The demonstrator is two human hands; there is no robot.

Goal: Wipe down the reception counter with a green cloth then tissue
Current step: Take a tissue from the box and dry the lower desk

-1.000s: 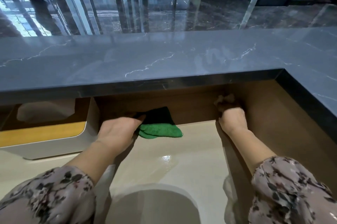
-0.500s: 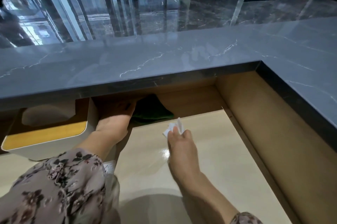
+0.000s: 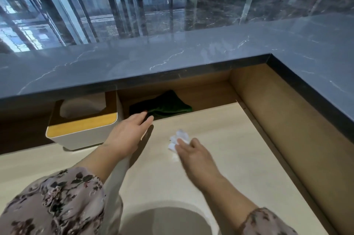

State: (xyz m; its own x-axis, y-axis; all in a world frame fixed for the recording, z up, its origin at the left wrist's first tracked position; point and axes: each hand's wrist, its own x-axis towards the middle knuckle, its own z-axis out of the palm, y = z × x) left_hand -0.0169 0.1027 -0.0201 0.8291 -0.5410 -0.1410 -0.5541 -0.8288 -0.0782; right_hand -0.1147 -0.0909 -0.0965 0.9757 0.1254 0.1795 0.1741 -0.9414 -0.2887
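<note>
The green cloth (image 3: 164,105) lies bunched at the back of the pale lower desk (image 3: 220,167), in shadow under the overhang of the grey marble counter (image 3: 134,64). My left hand (image 3: 128,131) lies flat over the desk with straight fingers, its fingertips just short of the cloth's near edge. My right hand (image 3: 193,153) presses a crumpled white tissue (image 3: 177,140) against the desk surface; most of the tissue shows ahead of the fingers.
A white tissue box (image 3: 82,129) with a wooden top stands to the left of my left hand. A brown side panel (image 3: 287,120) walls the desk on the right. A polished dark floor (image 3: 153,5) lies beyond the counter.
My left hand has let go of the green cloth and drawn back from under the counter. My right hand, with the tissue, has slid from the far right corner toward me.
</note>
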